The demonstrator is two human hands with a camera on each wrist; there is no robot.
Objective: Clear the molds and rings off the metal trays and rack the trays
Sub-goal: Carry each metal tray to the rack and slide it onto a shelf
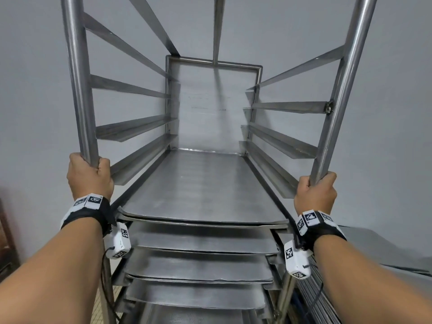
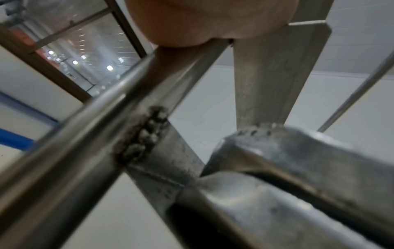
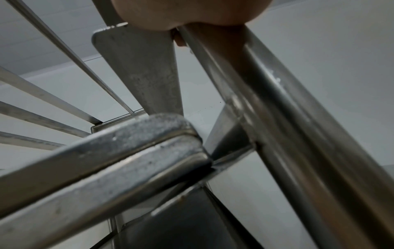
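Note:
A tall steel tray rack (image 1: 214, 66) fills the head view. My left hand (image 1: 90, 176) grips its front left upright post (image 1: 78, 90). My right hand (image 1: 315, 195) grips the front right upright post (image 1: 346, 90). Several flat metal trays (image 1: 201, 190) sit on the lower runners, stacked one under another; the top one is bare. The runners above it hold nothing. In the left wrist view my palm (image 2: 209, 20) wraps the post (image 2: 106, 118) beside tray corners (image 2: 287, 160). The right wrist view shows my palm (image 3: 187, 11) on the other post (image 3: 287, 118) and tray edges (image 3: 119, 151).
A plain grey wall stands close behind the rack. A steel surface (image 1: 392, 251) lies at the lower right. A brown-framed window (image 2: 70, 50) shows to the left. Tiled floor (image 1: 105, 307) is visible under the rack.

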